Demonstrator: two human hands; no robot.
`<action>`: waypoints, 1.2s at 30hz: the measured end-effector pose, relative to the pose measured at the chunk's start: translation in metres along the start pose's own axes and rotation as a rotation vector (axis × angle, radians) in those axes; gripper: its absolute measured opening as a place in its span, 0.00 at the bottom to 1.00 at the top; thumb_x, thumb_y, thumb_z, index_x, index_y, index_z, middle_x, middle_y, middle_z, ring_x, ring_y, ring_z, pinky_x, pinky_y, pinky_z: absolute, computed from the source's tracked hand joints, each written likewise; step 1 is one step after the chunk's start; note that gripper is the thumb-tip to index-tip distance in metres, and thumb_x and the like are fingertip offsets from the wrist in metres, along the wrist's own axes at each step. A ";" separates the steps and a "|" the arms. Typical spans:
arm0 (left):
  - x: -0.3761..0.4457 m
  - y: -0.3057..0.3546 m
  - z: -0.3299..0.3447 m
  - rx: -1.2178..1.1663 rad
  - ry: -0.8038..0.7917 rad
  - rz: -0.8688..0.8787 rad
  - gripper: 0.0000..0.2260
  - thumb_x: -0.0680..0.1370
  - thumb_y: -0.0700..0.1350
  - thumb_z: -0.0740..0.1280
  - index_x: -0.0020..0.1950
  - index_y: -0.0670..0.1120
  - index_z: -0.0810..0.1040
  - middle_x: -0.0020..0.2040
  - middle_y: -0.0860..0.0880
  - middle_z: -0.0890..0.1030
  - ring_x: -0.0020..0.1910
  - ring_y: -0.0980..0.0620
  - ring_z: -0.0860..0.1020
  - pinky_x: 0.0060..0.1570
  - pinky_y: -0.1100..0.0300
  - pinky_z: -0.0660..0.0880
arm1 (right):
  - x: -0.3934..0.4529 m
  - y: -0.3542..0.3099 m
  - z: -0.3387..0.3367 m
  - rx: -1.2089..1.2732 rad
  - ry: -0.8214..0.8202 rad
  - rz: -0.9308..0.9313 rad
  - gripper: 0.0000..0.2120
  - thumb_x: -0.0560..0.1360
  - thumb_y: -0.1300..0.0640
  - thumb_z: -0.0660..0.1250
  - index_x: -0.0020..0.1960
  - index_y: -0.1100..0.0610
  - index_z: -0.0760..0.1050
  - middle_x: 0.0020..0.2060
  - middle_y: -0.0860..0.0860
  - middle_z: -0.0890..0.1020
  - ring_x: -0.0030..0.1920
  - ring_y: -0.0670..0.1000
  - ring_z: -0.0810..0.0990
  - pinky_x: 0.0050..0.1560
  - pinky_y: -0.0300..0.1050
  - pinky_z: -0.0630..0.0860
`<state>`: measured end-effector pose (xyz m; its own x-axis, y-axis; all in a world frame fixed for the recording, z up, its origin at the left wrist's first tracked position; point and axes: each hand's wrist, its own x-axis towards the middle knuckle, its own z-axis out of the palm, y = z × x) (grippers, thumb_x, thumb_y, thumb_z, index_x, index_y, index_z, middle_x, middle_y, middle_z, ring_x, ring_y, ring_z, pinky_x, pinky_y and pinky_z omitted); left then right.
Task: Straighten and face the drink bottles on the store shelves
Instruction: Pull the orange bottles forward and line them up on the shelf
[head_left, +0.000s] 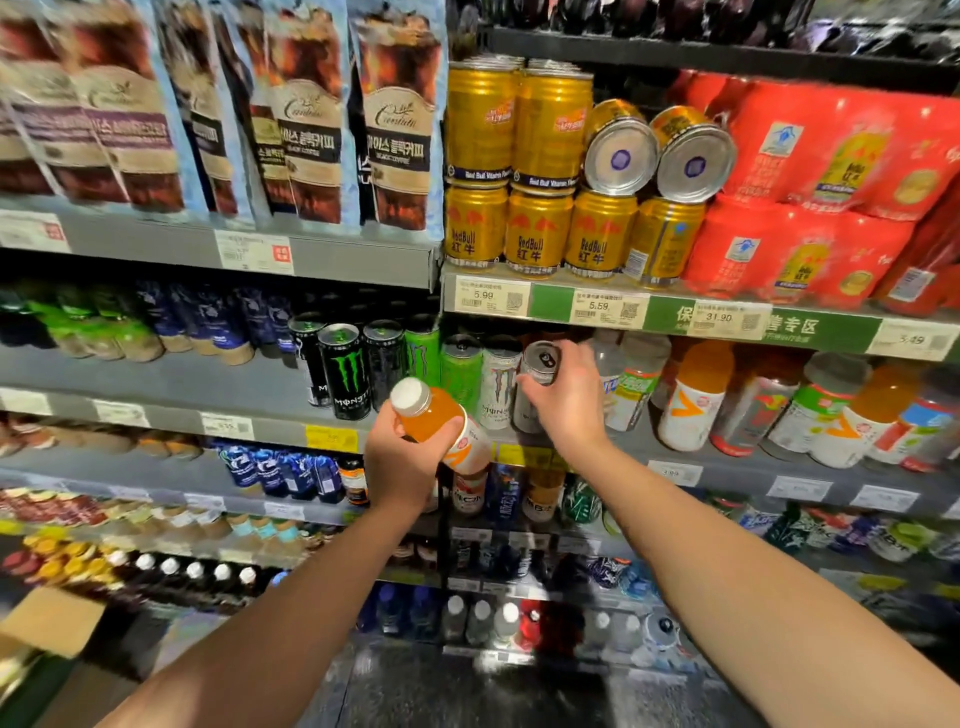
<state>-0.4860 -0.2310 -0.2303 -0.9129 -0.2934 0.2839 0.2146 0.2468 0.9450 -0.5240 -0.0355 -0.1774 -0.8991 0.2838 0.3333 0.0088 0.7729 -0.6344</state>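
A: Start at the left. What's the left hand (402, 457) got?

B: An orange bottle (441, 423) with a white cap. The fingers are wrapped round its lower half, over the label, and it is off the shelf, tilted so the cap leans up and to the left, out past the fingertips.

A: And what stands just beyond those fingers?

B: The black can (347, 371) with the green claw mark, a bright green can (460, 376) behind the bottle, then a white can (497, 387). All upright near the shelf edge (332, 436).

A: Then the right hand (563, 397)?

B: It grips a silver can (537, 384) from the side, with the thumb on the near face and the fingers curled round the far side. The can top tips toward the camera, so I judge it is leaning rather than standing square. Whether its base is on the shelf I cannot tell, since the hand hides it.

A: And to the right of those fingers?

B: A pale bottle (631, 384) close by the knuckles, then the matching orange bottles (693, 395), which is likely where the held bottle belongs.

A: What could go wrong?

B: Both hands are busy, so neither can steady a neighbour. If the tilted silver can slips from the thumb, it could knock the white can beside it and start a row falling. Swinging the held bottle across toward its mates would have to pass that busy right wrist, and a bump there might drop it. The gold cans (660, 153) lying on their sides overhead look loose too, and a jolt to the shelving may roll them.
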 end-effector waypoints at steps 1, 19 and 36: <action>0.000 -0.001 -0.002 0.023 -0.003 0.026 0.18 0.66 0.54 0.77 0.49 0.46 0.79 0.41 0.53 0.82 0.41 0.59 0.80 0.39 0.71 0.74 | 0.002 0.000 0.003 -0.028 -0.006 -0.008 0.27 0.74 0.51 0.74 0.67 0.62 0.71 0.61 0.59 0.75 0.63 0.60 0.73 0.62 0.54 0.72; 0.011 0.000 0.038 -0.078 -0.155 0.002 0.18 0.61 0.62 0.77 0.44 0.55 0.78 0.38 0.62 0.83 0.36 0.62 0.80 0.35 0.65 0.77 | 0.007 0.014 0.005 -0.279 -0.062 -0.140 0.17 0.79 0.54 0.67 0.63 0.63 0.73 0.59 0.59 0.71 0.61 0.59 0.71 0.56 0.51 0.73; -0.025 0.026 0.112 -0.056 -0.305 -0.009 0.20 0.60 0.61 0.78 0.42 0.51 0.77 0.37 0.56 0.83 0.35 0.55 0.81 0.34 0.51 0.78 | -0.006 0.149 -0.071 0.036 0.246 0.228 0.23 0.76 0.50 0.72 0.65 0.61 0.71 0.58 0.55 0.74 0.61 0.56 0.73 0.61 0.51 0.72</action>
<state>-0.4964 -0.1140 -0.2306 -0.9752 -0.0024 0.2214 0.2169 0.1912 0.9573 -0.4863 0.1182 -0.2238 -0.7433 0.5789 0.3354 0.1784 0.6546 -0.7346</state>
